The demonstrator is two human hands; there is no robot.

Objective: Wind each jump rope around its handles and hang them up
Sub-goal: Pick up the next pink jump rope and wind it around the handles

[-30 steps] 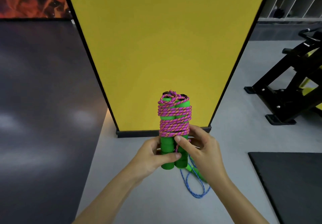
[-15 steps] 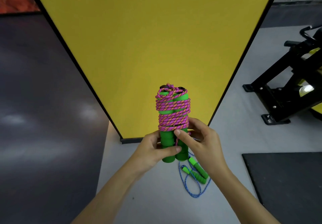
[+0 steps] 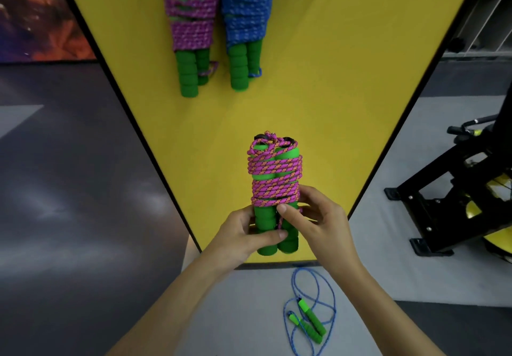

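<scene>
Rising with the view, the held bundle [image 3: 274, 189] is standing upright before the board [image 3: 346, 84], where a hung pink bundle [image 3: 191, 28] and a hung blue bundle [image 3: 245, 23] are now showing high above. The left hand [image 3: 243, 236] is curling its fingers round the bare lower handles, while the right hand [image 3: 318, 217] is pinching the rope tail at the lowest turn. Free board is lying up and right of the fingers, probably nearer the right hand.

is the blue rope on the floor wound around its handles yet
No, the blue rope lies in loose loops on the floor.
</scene>
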